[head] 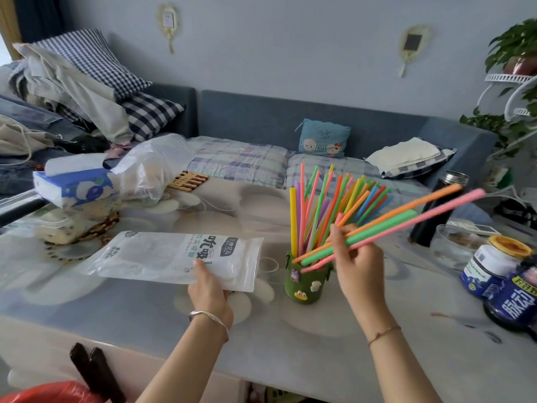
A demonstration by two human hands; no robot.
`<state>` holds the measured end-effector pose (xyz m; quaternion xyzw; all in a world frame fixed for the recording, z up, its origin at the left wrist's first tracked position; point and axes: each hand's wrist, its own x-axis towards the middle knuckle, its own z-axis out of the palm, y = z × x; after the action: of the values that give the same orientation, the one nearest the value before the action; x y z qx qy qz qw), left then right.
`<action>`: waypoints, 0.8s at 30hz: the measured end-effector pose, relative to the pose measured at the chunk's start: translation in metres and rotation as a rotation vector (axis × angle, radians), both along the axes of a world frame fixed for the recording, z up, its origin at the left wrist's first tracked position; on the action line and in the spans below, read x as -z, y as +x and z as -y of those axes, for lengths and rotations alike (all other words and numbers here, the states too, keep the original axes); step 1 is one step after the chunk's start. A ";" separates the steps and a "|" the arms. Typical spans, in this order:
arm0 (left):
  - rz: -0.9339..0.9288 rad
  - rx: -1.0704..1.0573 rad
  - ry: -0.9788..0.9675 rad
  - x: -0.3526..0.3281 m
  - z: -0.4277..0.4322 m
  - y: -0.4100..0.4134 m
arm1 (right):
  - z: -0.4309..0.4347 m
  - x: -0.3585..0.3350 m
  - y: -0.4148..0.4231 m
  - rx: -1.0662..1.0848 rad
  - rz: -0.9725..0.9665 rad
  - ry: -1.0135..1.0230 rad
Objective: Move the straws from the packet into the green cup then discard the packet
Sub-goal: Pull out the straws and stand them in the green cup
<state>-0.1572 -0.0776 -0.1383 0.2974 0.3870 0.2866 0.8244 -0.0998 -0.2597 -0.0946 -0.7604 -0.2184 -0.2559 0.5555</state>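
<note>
Your left hand [210, 289] pinches the near edge of the packet [174, 257], thumb on top; the packet lies flat and translucent, printed face up, low over the left part of the table [290, 344], and whether it touches the surface cannot be told. Your right hand [354, 257] grips three loose straws [389, 223], one orange, one green and one pink, fingers curled round them near their lower ends. These slant up and to the right, their lower tips at the mouth of the green cup [308, 282]. The cup stands upright on the table between your two hands, just right of the packet, and holds a fanned bundle of coloured straws [328, 205] leaning mostly rightward. A tissue pack [75, 187] and a plastic bag [151, 167] sit at the far left; a black bottle [438, 210], a glass bowl [453, 242] and a jar [494, 263] stand at the right.
</note>
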 end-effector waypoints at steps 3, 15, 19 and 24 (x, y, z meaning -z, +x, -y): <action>-0.005 0.013 0.007 -0.002 0.002 0.000 | 0.008 -0.005 0.006 0.042 0.106 0.024; 0.006 0.008 -0.023 0.001 0.003 0.004 | -0.003 0.006 0.030 0.086 -0.142 -0.246; 0.019 0.013 -0.019 0.001 0.005 0.005 | -0.005 0.000 0.031 0.079 -0.135 -0.246; 0.037 0.016 -0.023 0.001 0.006 0.005 | -0.012 0.011 0.034 0.081 -0.209 -0.423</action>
<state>-0.1521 -0.0832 -0.1390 0.2855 0.3726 0.2809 0.8371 -0.0657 -0.2481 -0.1059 -0.8904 -0.1779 -0.1461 0.3927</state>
